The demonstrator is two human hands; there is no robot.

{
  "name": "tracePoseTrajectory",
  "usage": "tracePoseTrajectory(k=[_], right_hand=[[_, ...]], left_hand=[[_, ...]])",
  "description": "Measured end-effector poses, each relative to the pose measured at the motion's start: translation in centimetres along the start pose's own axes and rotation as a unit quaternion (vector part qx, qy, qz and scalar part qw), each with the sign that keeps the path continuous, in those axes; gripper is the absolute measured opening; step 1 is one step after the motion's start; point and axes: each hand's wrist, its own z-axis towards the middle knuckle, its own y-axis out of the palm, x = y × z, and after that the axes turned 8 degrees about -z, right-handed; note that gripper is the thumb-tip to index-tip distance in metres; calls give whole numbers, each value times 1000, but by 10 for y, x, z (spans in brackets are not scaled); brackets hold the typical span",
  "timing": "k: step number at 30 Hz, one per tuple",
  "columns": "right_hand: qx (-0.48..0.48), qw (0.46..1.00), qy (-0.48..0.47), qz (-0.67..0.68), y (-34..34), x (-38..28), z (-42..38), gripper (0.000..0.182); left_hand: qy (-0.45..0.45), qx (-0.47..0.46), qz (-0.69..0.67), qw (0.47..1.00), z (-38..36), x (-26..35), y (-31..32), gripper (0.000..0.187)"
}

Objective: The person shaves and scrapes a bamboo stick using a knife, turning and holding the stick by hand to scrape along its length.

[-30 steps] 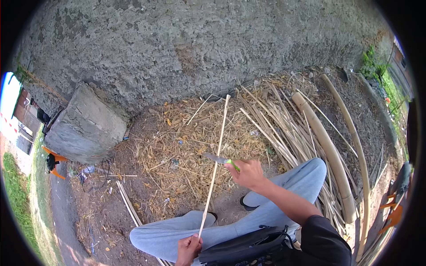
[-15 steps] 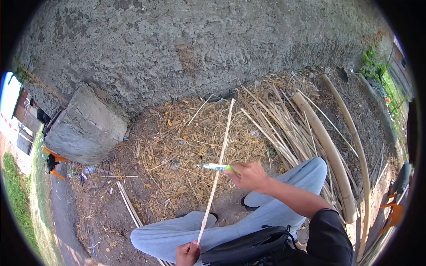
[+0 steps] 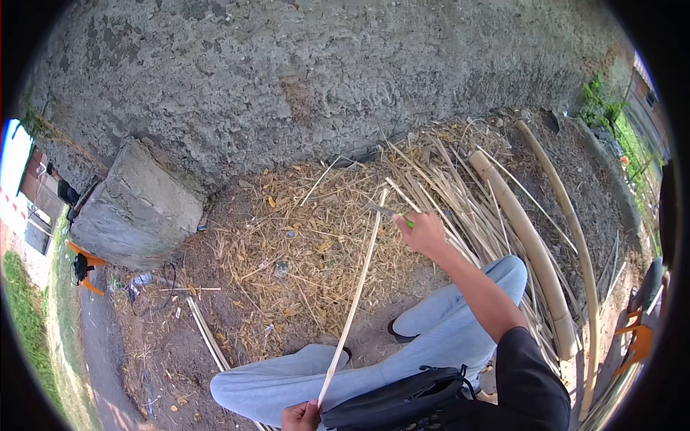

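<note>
At the far left a concrete block (image 3: 140, 205) stood against the rough wall (image 3: 359, 79), and some loose strips (image 3: 207, 334) lay on the ground nearer the left leg (image 3: 287, 377). The left hand (image 3: 302, 416) was by the lap, its fingers pinching the near end of a long bamboo strip (image 3: 356, 302). It had hardly moved from its place half a second earlier.

From that hand the strip slanted away and to the right, past the left knee and over ground littered with straw-like shavings (image 3: 309, 244). Its far end had dropped and swung slightly right; in the earlier frames it reached closer to the foot of the wall.

The main change was in the knife (image 3: 384, 210). Its blade had crossed the strip around the middle; now it lay across it just short of the far end, so nearly the whole length ran between blade and left hand. Whether the edge was biting could not be told. The right hand (image 3: 425, 233) had gone outward with it, the arm straighter, fingers curled around the green handle.

Further right lay a pile of split strips (image 3: 460, 208), then a thick bamboo piece (image 3: 525, 244) and a longer curved pole (image 3: 571, 219), all unmoved.
</note>
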Motion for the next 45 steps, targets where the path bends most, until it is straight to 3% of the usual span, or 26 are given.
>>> tracePoseTrajectory(k=[2, 5, 7, 8, 13, 23, 28, 30, 33, 34, 36, 38, 40, 42, 44, 45], right_hand=[[70, 997, -32, -6, 7, -17, -12, 42], [33, 994, -52, 85, -22, -65, -41, 35], [13, 986, -94, 141, -22, -87, -74, 27], [-1, 983, -102, 154, -19, -94, -93, 25], [-11, 974, -179, 140, -20, -113, -139, 22], [14, 966, -217, 139, -37, -112, -137, 23], [54, 987, -120, 96, -27, -92, -95, 27], [51, 983, -135, 116, -21, -101, -100, 28], [44, 957, -259, 122, -39, -122, -116, 31], [45, 957, -258, 123, -37, -116, -108, 31], [38, 989, -116, 87, -30, -95, -85, 30], [50, 988, -115, 86, -28, -93, -82, 30], [71, 987, -113, 87, -29, -99, -89, 30], [24, 960, -252, 120, -38, -117, -119, 31], [16, 959, -255, 123, -40, -111, -109, 31], [56, 975, -183, 109, -35, -103, -95, 31]], left_hand=[[-47, 1, -49, 998, 9, 1, 2, 44], [-47, 9, -46, 998, 31, 22, 10, 42], [-89, 17, -198, 976, 44, 33, 22, 40], [-89, 19, -199, 976, 50, 38, 24, 40], [-129, -24, -297, 946, 69, 57, 25, 39], [-128, -62, -305, 942, 72, 69, 35, 40], [-126, -30, -282, 951, 59, 73, 38, 40], [-123, -30, -287, 949, 62, 69, 35, 41], [-117, -34, -297, 947, 62, 66, 31, 37], [-116, -37, -301, 946, 60, 64, 30, 33], [-86, -27, -244, 966, 56, 45, 37, 37], [-57, -16, -187, 981, 54, 32, 40, 40], [-96, -24, -214, 972, 58, 43, 37, 44], [-87, -22, -235, 968, 57, 40, 33, 39], [-87, -19, -258, 962, 52, 36, 31, 35], [-73, -15, -197, 978, 46, 44, 32, 37]])
